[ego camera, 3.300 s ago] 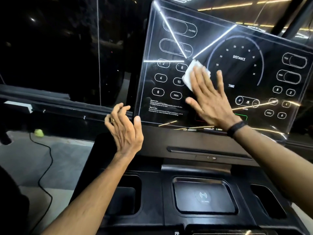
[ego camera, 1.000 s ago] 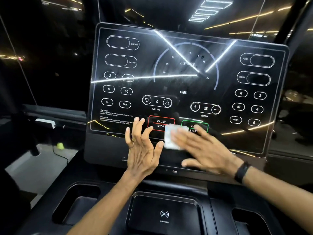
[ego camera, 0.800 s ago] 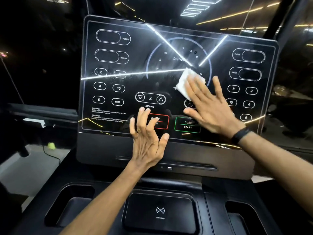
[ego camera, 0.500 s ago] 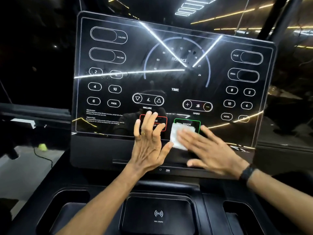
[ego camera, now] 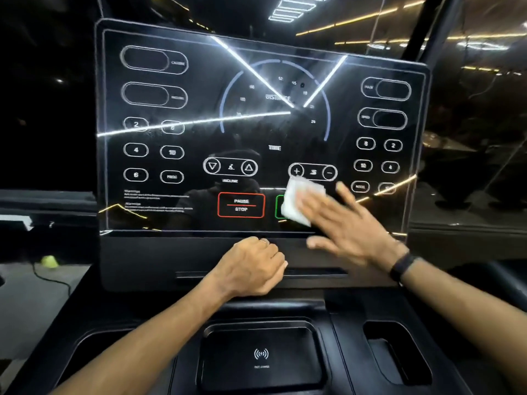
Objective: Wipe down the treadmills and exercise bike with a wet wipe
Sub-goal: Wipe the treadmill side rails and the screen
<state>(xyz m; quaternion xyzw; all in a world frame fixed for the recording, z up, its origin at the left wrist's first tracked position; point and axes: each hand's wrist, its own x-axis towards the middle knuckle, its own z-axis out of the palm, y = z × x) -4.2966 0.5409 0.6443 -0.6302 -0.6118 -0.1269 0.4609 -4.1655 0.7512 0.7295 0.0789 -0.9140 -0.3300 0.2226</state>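
A black glossy treadmill console screen [ego camera: 176, 138] fills the middle of the view, with printed buttons and a red PAUSE/STOP box [ego camera: 241, 205]. A white wet wipe [ego camera: 296, 202] lies flat on the lower right of the screen, over the green start box. My right hand [ego camera: 345, 226] presses it there with straight, spread fingers, motion-blurred. My left hand [ego camera: 251, 269] is below the screen at the console's dark lower bezel, fingers curled into a loose fist, holding nothing that I can see.
Below the console sit a wireless charging pad [ego camera: 261, 357] and two cup wells, the right cup well [ego camera: 399, 354] plainly seen. A dark glass wall stands behind. On the floor at the left lie a black cable [ego camera: 51, 277] and a small yellow-green object [ego camera: 50, 261].
My right hand has been sweeping the wipe up and down the screen's centre and is low again, slightly right. My left hand left the PAUSE/STOP area, dropped to the bezel and curled.
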